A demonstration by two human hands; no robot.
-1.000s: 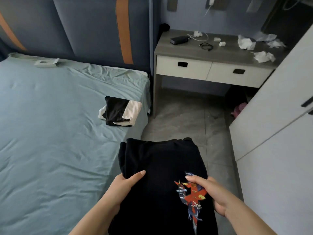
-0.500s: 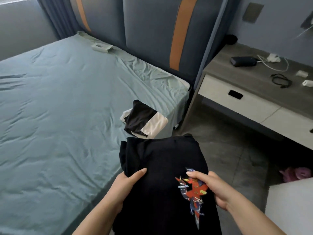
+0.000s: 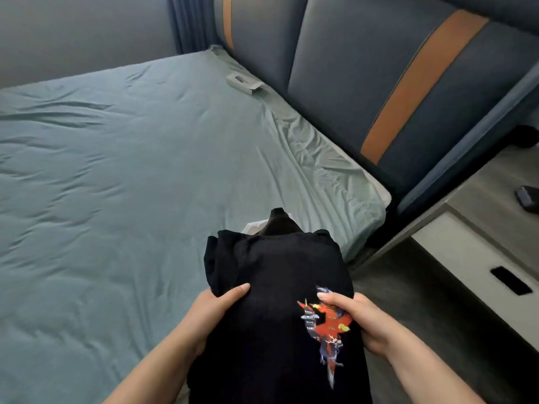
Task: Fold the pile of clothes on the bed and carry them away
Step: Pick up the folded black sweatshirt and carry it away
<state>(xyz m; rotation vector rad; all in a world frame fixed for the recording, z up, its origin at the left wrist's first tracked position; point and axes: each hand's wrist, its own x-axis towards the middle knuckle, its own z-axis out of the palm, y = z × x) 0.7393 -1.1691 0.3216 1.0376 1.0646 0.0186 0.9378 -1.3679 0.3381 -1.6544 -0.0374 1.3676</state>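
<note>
Status from the head view: we see both hands on the black folded garment (image 3: pixel 277 287), held up in front of the body over the near corner of the bed (image 3: pixel 116 185), clear of the sheet. Left hand (image 3: pixel 213 310) grips its left edge: thumb flat on top, the other fingers curled underneath (hidden by the cloth). Right hand (image 3: pixel 358 319) grips the right edge the same way, thumb on the red-and-blue print (image 3: pixel 326 319), fingers wrapped under. The fabric bunches in loose folds at the far left corner.

Just beyond the garment's far edge a black-and-white piece (image 3: pixel 277 221) pokes out, lying on the sheet near the bed's corner. Most of it is covered from view, and we can't tell whether the two touch.

Rest: the sheet is teal and wrinkled, most of all near the headboard (image 3: pixel 350 83), which is blue-grey padded with orange stripes (image 3: pixel 417 91). A small pale box (image 3: pixel 243 82) lies on the sheet against the headboard. A dark curtain (image 3: pixel 186 21) hangs at the far corner. To the right is a nightstand (image 3: pixel 481 193) with a grey top and a white drawer with a black slot handle (image 3: pixel 510 279) — a dark object (image 3: pixel 528 198) sits on top, cut off by the frame edge. Grey floor (image 3: pixel 423 301) lies between bed and nightstand.
</note>
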